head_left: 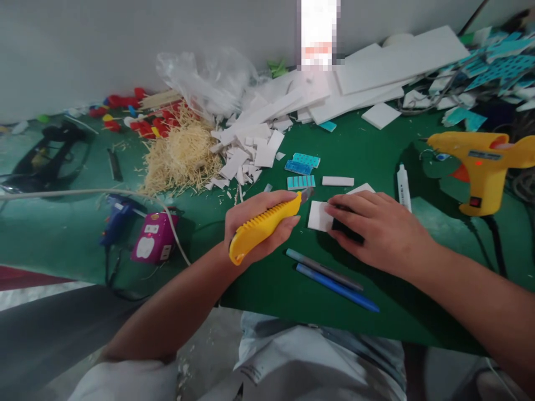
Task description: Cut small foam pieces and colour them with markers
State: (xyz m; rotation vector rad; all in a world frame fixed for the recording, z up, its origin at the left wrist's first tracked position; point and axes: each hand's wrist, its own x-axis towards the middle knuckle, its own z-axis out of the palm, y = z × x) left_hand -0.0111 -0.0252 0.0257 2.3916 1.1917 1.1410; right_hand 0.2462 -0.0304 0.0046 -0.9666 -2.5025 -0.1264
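Observation:
My left hand [267, 223] is wrapped round a yellow box cutter [265, 225], its short blade [307, 194] pointing up and right. Just right of the blade tip, my right hand [376, 231] presses its curled fingertips on a small white foam board piece [320, 216] lying flat. Under that palm is a dark area; I cannot tell whether it is an object or shadow. Behind the hands lie a narrow white foam strip [337, 181], a striped light-blue piece [301, 182] and a dark-blue piece [298, 167]. Part of another white piece [363, 189] shows behind my right hand.
Two markers, grey [326, 270] and blue [338, 288], lie near the front edge. At right are a white tube [403, 186] and a yellow glue gun [480, 167]. Foam scraps [251, 150], straw shreds [184, 150], a purple box [154, 236] and a blue glue gun [119, 217] sit leftward.

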